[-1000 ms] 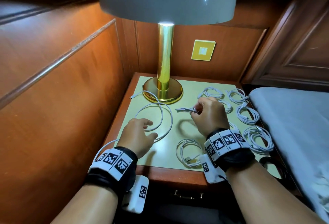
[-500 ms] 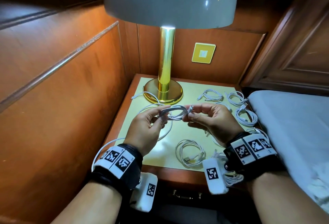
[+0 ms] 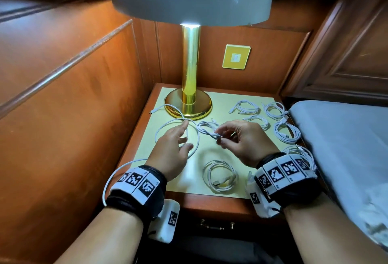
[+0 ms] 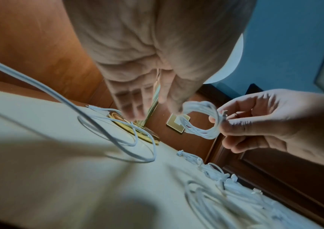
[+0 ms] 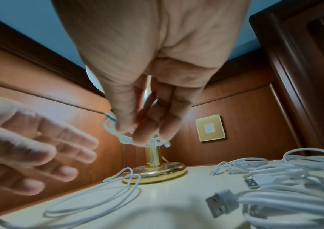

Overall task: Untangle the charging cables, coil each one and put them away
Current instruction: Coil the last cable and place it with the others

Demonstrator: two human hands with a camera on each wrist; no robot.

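a nightstand (image 3: 226, 104) with a brass lamp (image 3: 190, 87) is being shown, several coiled cables (image 3: 286, 132) lying on its right half. a loose cable (image 3: 178, 122) is being left uncoiled on the left half, its wide loop lying flat beneath the left hand (image 3: 171, 151), whose fingers are spread wide and holding nothing. a small finished coil (image 3: 206, 128) is being pinched above the tabletop by the right hand (image 3: 244, 140). the loose cable is judged nearer the left hand, directly under its fingertips.
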